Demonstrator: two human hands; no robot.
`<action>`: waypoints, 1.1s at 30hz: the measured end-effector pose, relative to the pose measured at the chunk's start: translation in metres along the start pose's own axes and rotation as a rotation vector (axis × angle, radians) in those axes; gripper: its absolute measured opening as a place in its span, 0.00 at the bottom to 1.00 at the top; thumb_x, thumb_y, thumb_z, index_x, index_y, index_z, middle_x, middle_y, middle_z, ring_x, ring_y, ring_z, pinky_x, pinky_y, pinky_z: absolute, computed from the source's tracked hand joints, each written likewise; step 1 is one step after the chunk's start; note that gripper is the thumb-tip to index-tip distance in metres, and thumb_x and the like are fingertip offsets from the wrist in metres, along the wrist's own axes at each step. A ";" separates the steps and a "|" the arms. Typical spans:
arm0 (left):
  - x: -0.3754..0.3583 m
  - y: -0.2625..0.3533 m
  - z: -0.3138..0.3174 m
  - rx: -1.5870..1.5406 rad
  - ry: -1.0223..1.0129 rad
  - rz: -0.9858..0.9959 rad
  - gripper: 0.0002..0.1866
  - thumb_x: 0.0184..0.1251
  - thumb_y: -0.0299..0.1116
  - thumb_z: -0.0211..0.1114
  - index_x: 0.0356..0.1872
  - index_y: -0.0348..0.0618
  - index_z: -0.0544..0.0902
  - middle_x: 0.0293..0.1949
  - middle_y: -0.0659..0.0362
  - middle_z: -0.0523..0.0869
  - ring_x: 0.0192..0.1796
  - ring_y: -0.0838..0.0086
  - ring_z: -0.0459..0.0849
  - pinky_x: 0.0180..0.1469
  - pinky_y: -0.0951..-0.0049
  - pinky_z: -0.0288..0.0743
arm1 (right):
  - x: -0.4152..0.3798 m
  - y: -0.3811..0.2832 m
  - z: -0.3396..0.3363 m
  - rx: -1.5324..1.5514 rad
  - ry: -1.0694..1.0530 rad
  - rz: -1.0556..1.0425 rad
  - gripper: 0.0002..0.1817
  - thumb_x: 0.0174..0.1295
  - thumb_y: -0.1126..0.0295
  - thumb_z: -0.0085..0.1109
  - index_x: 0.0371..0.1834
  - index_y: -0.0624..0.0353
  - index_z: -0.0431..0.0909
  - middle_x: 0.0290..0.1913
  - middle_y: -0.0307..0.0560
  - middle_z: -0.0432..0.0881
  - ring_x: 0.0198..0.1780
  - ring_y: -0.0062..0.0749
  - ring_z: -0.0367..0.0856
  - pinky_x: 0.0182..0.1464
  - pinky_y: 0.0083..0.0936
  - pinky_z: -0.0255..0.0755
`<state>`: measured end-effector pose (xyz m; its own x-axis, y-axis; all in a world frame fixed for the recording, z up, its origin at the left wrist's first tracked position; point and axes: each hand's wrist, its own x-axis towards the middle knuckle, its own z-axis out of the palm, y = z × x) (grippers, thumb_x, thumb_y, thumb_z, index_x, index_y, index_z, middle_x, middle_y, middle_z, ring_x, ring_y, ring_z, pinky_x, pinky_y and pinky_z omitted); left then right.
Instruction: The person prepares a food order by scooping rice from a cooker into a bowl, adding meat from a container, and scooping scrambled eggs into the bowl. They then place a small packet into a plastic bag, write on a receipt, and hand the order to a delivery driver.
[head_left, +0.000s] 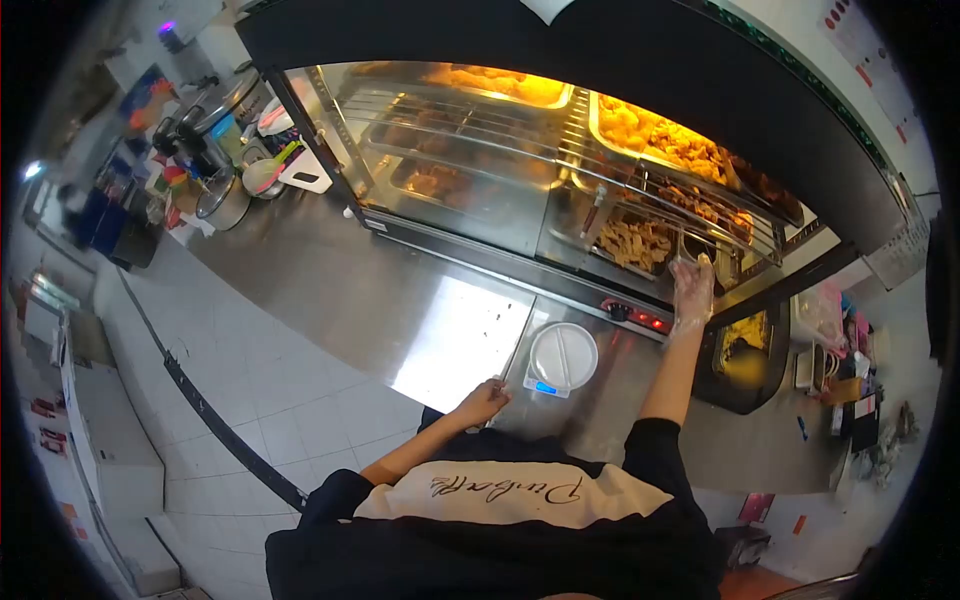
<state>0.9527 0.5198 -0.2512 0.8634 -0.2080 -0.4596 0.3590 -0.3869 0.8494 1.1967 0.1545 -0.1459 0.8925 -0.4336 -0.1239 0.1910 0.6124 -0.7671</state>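
My right hand point(693, 292), in a clear plastic glove, reaches into the open front of the heated display cabinet point(450, 238). Its fingers are bent together beside a tray of sliced food point(635, 243), with a small pale-yellow bit showing at the fingertips. My left hand point(486, 402) is bare and closed at the front edge of the steel counter; what it holds, if anything, I cannot make out. Between the hands, a round white divided dish point(564, 355) sits on a small kitchen scale point(546, 388) with a lit blue display.
Trays of golden fried food point(660, 140) stand on the cabinet's upper rack. To the right is a black container with yellow food point(745, 345). Pots and utensils point(225, 195) crowd the counter's far left. Tiled floor point(270, 380) lies left of the counter.
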 end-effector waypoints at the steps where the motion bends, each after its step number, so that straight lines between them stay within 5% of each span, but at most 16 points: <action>1: 0.000 -0.001 0.001 -0.020 -0.003 0.007 0.28 0.61 0.45 0.59 0.51 0.27 0.69 0.36 0.48 0.80 0.37 0.66 0.80 0.42 0.70 0.73 | 0.002 -0.002 -0.009 0.013 -0.046 0.011 0.22 0.63 0.60 0.51 0.52 0.66 0.64 0.45 0.64 0.72 0.48 0.48 0.75 0.51 0.35 0.74; 6: -0.008 0.015 -0.003 -0.045 0.008 -0.026 0.24 0.61 0.42 0.58 0.50 0.30 0.72 0.38 0.46 0.80 0.38 0.63 0.80 0.42 0.69 0.73 | -0.021 -0.022 -0.006 -0.059 -0.010 0.011 0.15 0.61 0.65 0.54 0.44 0.67 0.69 0.38 0.55 0.75 0.43 0.42 0.77 0.48 0.33 0.74; 8: 0.005 0.017 -0.016 0.072 0.159 0.140 0.21 0.61 0.39 0.57 0.48 0.33 0.74 0.38 0.46 0.80 0.37 0.60 0.80 0.42 0.67 0.73 | -0.032 -0.030 -0.007 -0.088 -0.046 0.008 0.15 0.59 0.66 0.56 0.42 0.66 0.70 0.39 0.54 0.76 0.42 0.40 0.77 0.45 0.31 0.74; 10: 0.005 0.056 -0.044 0.120 0.361 0.270 0.14 0.60 0.34 0.54 0.42 0.36 0.78 0.39 0.45 0.79 0.39 0.58 0.79 0.44 0.66 0.72 | -0.041 -0.032 -0.021 -0.086 -0.067 0.023 0.14 0.56 0.66 0.59 0.39 0.64 0.71 0.37 0.52 0.77 0.36 0.36 0.78 0.40 0.31 0.74; 12: 0.010 0.135 -0.098 0.301 0.459 0.391 0.16 0.61 0.33 0.57 0.48 0.37 0.74 0.40 0.47 0.76 0.43 0.60 0.76 0.47 0.67 0.70 | -0.059 -0.041 -0.019 -0.086 -0.037 0.027 0.13 0.56 0.66 0.59 0.38 0.63 0.72 0.34 0.50 0.78 0.34 0.35 0.78 0.39 0.31 0.75; 13: 0.016 0.175 -0.124 0.276 0.626 0.768 0.18 0.60 0.30 0.58 0.51 0.36 0.71 0.42 0.48 0.74 0.43 0.60 0.75 0.46 0.67 0.70 | -0.073 -0.046 -0.014 -0.086 -0.021 0.033 0.12 0.56 0.66 0.59 0.37 0.62 0.72 0.33 0.49 0.78 0.33 0.35 0.78 0.38 0.31 0.75; 14: 0.015 0.223 -0.152 0.411 0.742 0.901 0.19 0.59 0.25 0.59 0.52 0.34 0.70 0.43 0.48 0.74 0.45 0.59 0.74 0.47 0.66 0.70 | -0.092 -0.052 -0.003 -0.065 0.006 0.029 0.09 0.57 0.67 0.59 0.36 0.58 0.75 0.30 0.41 0.79 0.28 0.26 0.77 0.33 0.21 0.75; 15: 0.007 0.279 -0.174 0.431 0.891 1.099 0.21 0.58 0.24 0.59 0.54 0.33 0.68 0.44 0.47 0.74 0.46 0.57 0.74 0.48 0.65 0.69 | -0.109 -0.057 0.004 -0.063 0.001 0.034 0.09 0.57 0.66 0.59 0.37 0.58 0.75 0.30 0.40 0.79 0.28 0.26 0.77 0.33 0.20 0.75; 16: 0.006 0.324 -0.194 0.403 1.042 1.251 0.22 0.58 0.24 0.60 0.55 0.36 0.69 0.45 0.51 0.76 0.43 0.67 0.77 0.46 0.71 0.70 | -0.123 -0.061 0.010 -0.060 -0.005 0.036 0.09 0.57 0.66 0.60 0.37 0.57 0.75 0.31 0.40 0.79 0.29 0.25 0.78 0.32 0.20 0.74; 19: 0.005 0.421 -0.236 0.628 1.353 1.588 0.28 0.56 0.26 0.63 0.60 0.46 0.67 0.53 0.53 0.73 0.51 0.65 0.71 0.52 0.67 0.64 | -0.139 -0.056 -0.024 -0.020 0.037 0.000 0.10 0.56 0.64 0.61 0.38 0.55 0.76 0.28 0.35 0.77 0.28 0.23 0.76 0.31 0.22 0.73; 22: 0.007 0.452 -0.245 0.936 1.347 1.566 0.26 0.50 0.29 0.64 0.55 0.55 0.76 0.61 0.64 0.70 0.48 0.69 0.70 0.54 0.71 0.58 | -0.172 -0.055 -0.046 -0.087 0.192 -0.003 0.11 0.55 0.63 0.60 0.37 0.56 0.76 0.29 0.34 0.74 0.28 0.23 0.73 0.33 0.23 0.71; 26: 0.027 0.449 -0.237 1.037 1.404 1.744 0.20 0.49 0.32 0.64 0.47 0.61 0.81 0.50 0.72 0.80 0.49 0.75 0.72 0.53 0.76 0.59 | -0.219 -0.038 -0.097 -0.088 0.252 0.007 0.12 0.55 0.61 0.61 0.37 0.56 0.76 0.31 0.34 0.74 0.29 0.23 0.72 0.31 0.24 0.70; 31: 0.038 0.447 -0.233 1.004 1.404 1.768 0.21 0.47 0.35 0.67 0.47 0.63 0.82 0.52 0.72 0.78 0.53 0.75 0.70 0.55 0.73 0.56 | -0.270 -0.015 -0.118 -0.064 0.411 0.021 0.10 0.54 0.63 0.61 0.37 0.55 0.77 0.33 0.36 0.79 0.30 0.23 0.77 0.26 0.23 0.75; 33: 0.039 0.448 -0.232 0.989 1.401 1.775 0.21 0.46 0.36 0.68 0.47 0.64 0.82 0.53 0.72 0.78 0.53 0.75 0.70 0.55 0.73 0.56 | -0.281 -0.003 -0.126 -0.069 0.447 0.065 0.15 0.51 0.62 0.63 0.40 0.56 0.76 0.37 0.38 0.79 0.34 0.25 0.77 0.31 0.23 0.75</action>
<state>1.2295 0.5467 0.1713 -0.1777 -0.3705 0.9117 -0.4579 -0.7889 -0.4099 0.8935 0.1910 -0.1882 0.6345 -0.6482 -0.4211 0.0991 0.6085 -0.7874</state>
